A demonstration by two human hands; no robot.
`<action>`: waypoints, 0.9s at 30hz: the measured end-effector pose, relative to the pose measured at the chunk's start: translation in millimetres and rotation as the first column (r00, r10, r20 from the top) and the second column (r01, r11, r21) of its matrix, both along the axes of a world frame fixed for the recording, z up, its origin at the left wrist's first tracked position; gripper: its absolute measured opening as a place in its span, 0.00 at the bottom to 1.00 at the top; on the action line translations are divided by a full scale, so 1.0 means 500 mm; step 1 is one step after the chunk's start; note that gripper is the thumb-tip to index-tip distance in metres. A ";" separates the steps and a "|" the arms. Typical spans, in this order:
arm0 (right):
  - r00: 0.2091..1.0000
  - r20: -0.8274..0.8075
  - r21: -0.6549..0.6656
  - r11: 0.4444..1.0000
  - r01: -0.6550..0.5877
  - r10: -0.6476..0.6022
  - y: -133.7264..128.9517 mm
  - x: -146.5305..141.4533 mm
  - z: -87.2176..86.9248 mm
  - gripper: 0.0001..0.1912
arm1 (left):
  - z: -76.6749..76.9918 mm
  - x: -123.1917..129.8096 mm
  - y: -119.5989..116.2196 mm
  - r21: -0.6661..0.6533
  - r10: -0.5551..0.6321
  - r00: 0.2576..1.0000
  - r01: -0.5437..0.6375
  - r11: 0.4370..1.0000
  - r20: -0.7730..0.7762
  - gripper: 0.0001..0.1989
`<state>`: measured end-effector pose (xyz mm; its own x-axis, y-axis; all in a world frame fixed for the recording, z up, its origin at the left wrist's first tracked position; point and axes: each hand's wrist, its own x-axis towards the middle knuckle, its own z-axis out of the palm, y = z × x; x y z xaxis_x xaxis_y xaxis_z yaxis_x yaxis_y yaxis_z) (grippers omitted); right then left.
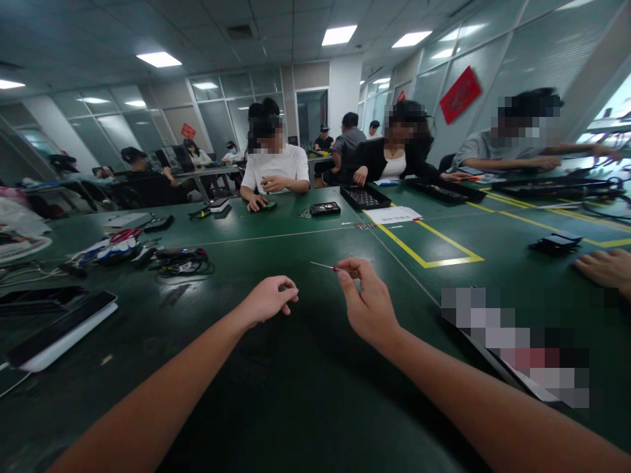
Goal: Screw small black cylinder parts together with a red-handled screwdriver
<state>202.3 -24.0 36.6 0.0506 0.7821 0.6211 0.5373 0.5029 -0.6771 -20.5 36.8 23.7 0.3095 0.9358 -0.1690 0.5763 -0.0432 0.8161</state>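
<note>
My right hand (367, 299) pinches a slim screwdriver (323, 265), its thin metal shaft pointing left and a bit of red showing by the fingertips. The fingers cover most of its handle. To its left, my left hand (271, 299) is closed with curled fingers. A small dark piece (282, 288) shows between its thumb and fingers, too little of it visible to name. Both hands are held above the green table (276, 394), apart from each other.
Bundled black cables (182, 261) and a black-and-white device (64, 332) lie to the left. Ahead are a small black box (325, 208), a black tray (365, 196) and yellow tape (453, 263). Across the table sit people; another person's hand (606, 268) rests at right.
</note>
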 end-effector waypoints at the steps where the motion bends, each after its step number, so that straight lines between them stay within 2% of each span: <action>1: 1.000 0.001 -0.004 1.000 -0.004 0.004 0.000 0.000 0.000 0.09 | 0.001 -0.013 -0.002 -0.057 0.031 0.998 -0.029 0.998 0.046 0.12; 4: 1.000 0.002 -0.012 1.000 -0.011 0.011 0.001 0.001 -0.001 0.09 | 0.005 -0.050 -0.012 -0.173 0.119 0.977 -0.088 0.981 0.179 0.13; 6: 1.000 -0.001 -0.015 1.000 -0.015 0.015 0.001 0.002 -0.001 0.09 | 0.006 -0.073 -0.020 -0.226 0.204 0.937 -0.142 0.964 0.284 0.14; 10: 1.000 -0.003 -0.010 1.000 -0.019 0.018 0.002 0.003 -0.002 0.09 | 0.018 -0.125 -0.031 -0.341 0.410 0.784 -0.269 0.901 0.466 0.11; 13: 1.000 0.001 0.005 1.000 -0.014 0.014 0.004 0.002 -0.004 0.09 | 0.041 -0.174 -0.041 -0.362 0.506 0.679 -0.358 0.861 0.532 0.08; 17: 1.000 0.005 0.008 1.000 -0.014 0.014 0.008 0.002 -0.006 0.10 | 0.086 -0.241 -0.073 -0.316 0.547 0.587 -0.455 0.833 0.597 0.10; 19: 1.000 0.005 0.011 1.000 -0.013 0.013 0.010 0.002 -0.008 0.09 | 0.106 -0.270 -0.097 -0.296 0.592 0.518 -0.545 0.785 0.617 0.09; 22: 1.000 0.005 0.002 1.000 -0.011 0.011 0.012 0.003 -0.011 0.09 | 0.124 -0.312 -0.136 -0.304 0.691 0.393 -0.689 0.658 0.607 0.09; 24: 1.000 0.003 -0.008 1.000 -0.012 0.012 0.013 0.003 -0.013 0.09 | 0.126 -0.346 -0.160 -0.280 0.739 0.336 -0.771 0.572 0.584 0.09; 25: 1.000 0.002 -0.013 1.000 -0.015 0.015 0.013 0.003 -0.014 0.09 | 0.125 -0.366 -0.170 -0.259 0.750 0.329 -0.796 0.547 0.573 0.09; 27: 1.000 0.002 -0.020 1.000 -0.018 0.019 0.013 0.003 -0.014 0.10 | 0.117 -0.411 -0.188 -0.216 0.774 0.361 -0.821 0.528 0.519 0.10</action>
